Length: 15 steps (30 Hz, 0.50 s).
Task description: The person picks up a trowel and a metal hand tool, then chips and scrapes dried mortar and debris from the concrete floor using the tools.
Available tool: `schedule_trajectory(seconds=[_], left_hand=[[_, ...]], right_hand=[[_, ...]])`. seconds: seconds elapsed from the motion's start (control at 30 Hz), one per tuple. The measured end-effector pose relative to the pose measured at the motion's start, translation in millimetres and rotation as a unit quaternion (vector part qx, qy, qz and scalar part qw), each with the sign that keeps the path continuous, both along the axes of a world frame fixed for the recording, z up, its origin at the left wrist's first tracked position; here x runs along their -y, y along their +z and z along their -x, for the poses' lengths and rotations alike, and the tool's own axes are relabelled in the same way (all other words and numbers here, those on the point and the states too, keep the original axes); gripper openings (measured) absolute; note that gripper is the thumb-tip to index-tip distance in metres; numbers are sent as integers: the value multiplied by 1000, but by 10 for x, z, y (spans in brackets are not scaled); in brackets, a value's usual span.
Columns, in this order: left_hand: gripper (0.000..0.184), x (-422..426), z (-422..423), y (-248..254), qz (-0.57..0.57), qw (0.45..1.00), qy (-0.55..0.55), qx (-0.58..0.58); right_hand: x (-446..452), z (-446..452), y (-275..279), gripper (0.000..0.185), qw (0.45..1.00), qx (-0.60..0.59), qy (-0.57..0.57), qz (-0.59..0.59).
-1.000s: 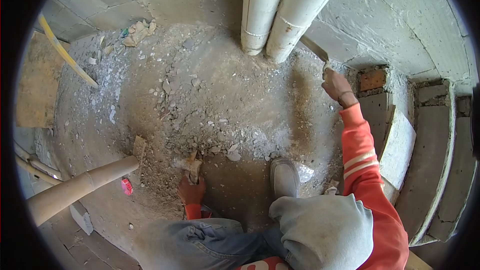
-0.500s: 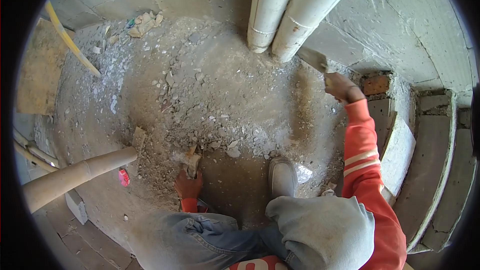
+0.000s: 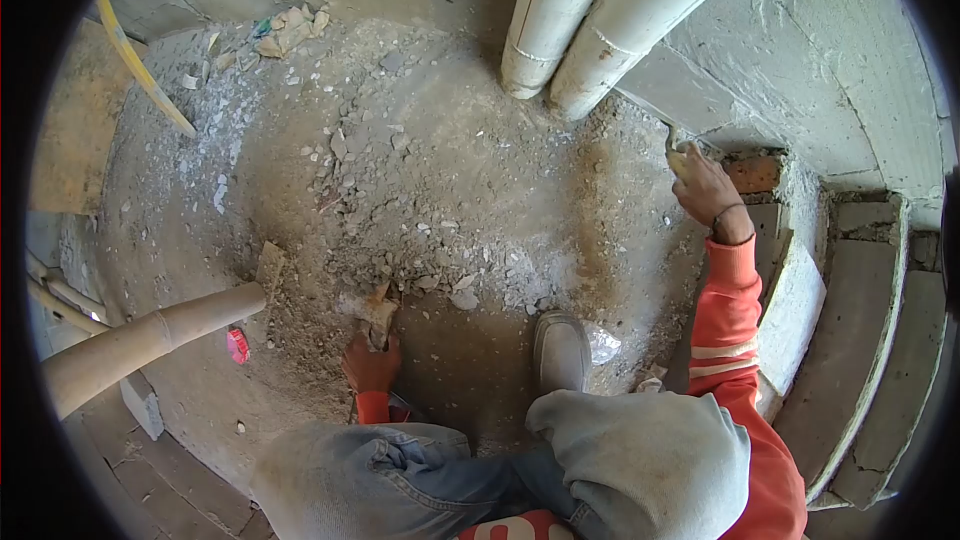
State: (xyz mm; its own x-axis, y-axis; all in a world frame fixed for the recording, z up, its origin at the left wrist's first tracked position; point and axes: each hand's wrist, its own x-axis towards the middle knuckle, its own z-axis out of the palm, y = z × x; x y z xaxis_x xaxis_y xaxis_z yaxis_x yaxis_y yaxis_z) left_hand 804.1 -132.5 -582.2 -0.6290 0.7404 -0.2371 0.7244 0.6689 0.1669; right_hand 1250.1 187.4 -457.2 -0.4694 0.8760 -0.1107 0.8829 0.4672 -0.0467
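Observation:
My right hand [image 3: 709,190] is closed round the handle of a trowel [image 3: 673,140], at the foot of the block wall just right of the two pipes. The trowel's blade is turned nearly edge-on, so little of it shows. Low and left of centre, my left hand [image 3: 372,362] grips a dusty tan piece [image 3: 379,315] with a ragged upper end; its kind I cannot tell. That piece rests against a heap of grey rubble [image 3: 430,265] on the dirty floor. Part of the left fingers is hidden.
Two white pipes [image 3: 600,50] rise at the back wall. A bamboo pole [image 3: 165,335] juts in from the left, near a pink wrapper [image 3: 237,345]. Stacked blocks [image 3: 840,340] line the right. A yellow hose [image 3: 140,60] and a board [image 3: 75,130] are at far left.
My right hand has moved slightly right and down, away from the pipes, and the trowel blade has turned from broad side to nearly edge-on. My left hand stays on the tan piece.

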Motion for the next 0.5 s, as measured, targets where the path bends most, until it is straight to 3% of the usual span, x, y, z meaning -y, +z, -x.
schedule_trajectory(seconds=[0.03,0.1,0.2,0.5], left_hand=[[53,-1,-1,2,-3,1000,-1,-6],[52,-20,-5,13,-9,1000,-6,-8],[51,-38,11,19,-25,999,6,39],[55,-28,11,31,-19,999,1,31]], right_hand=[[-8,93,57,26,1000,3,-2,1],[-59,385,124,27,973,-31,-212,91],[-107,749,-192,30,974,91,-194,67],[-162,685,429,23,965,81,-180,175]])
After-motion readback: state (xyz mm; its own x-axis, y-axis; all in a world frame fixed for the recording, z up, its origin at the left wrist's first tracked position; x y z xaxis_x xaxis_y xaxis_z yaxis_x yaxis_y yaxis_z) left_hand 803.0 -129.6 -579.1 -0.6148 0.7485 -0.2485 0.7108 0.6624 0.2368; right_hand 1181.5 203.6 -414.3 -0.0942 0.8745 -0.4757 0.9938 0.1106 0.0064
